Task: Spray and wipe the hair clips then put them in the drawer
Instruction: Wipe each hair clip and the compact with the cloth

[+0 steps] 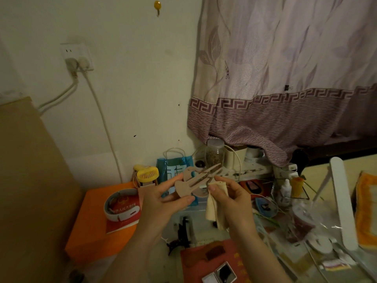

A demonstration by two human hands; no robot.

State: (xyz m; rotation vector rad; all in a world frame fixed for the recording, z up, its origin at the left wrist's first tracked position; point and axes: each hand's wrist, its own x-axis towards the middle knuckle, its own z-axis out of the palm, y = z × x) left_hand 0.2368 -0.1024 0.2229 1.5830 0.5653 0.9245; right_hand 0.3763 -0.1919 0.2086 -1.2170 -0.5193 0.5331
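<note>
Left hand (pixel 161 199) pinches a beige claw hair clip (pixel 195 181) between thumb and fingers, raised above the cluttered worktop (pixel 214 231). Right hand (pixel 228 198), just right of the clip, grips a cream cloth (pixel 214 209) pressed against the clip's prongs. A black hair clip (pixel 183 231) lies on the worktop below the beige clip.

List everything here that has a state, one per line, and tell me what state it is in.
left hand: holding the hair clip
hair clip: held up, prongs spread open
right hand: pinching the cloth against the clip
cloth: hanging down, crumpled
wall socket: two plugs in
glass jar: lid on
</note>
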